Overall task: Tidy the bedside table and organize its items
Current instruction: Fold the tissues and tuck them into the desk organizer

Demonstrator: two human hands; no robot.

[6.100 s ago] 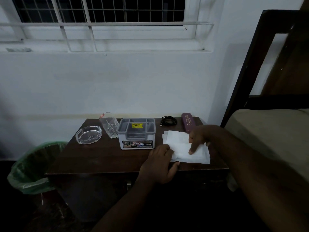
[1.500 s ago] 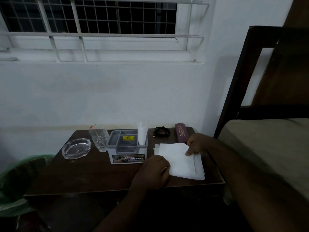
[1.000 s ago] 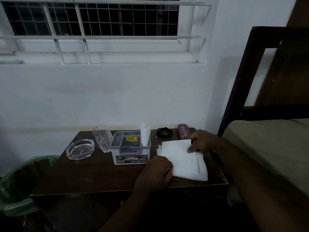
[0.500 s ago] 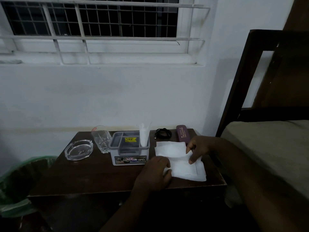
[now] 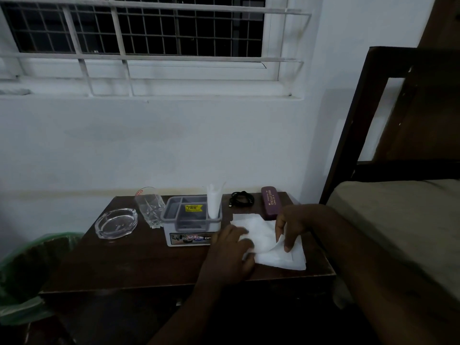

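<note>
We see white napkins (image 5: pixel 270 247) on the desk (image 5: pixel 139 265), right of the organizer box (image 5: pixel 190 221). Right hand (image 5: pixel 292 224) pinches the top sheet's lifted edge; left hand (image 5: pixel 230 255), fingers curled, presses its left side.

Both forearms and hands (image 5: pixel 290 225) are bare, with no sleeves, rings or watch visible.

Dim, bluish indoor light; the window (image 5: pixel 139 26) is black behind its bars; the white wall (image 5: pixel 149 145) reads grey; foreground forearms sink into near-black shadow; wide-angle bending at the edges; faint softness, no glare.
</note>
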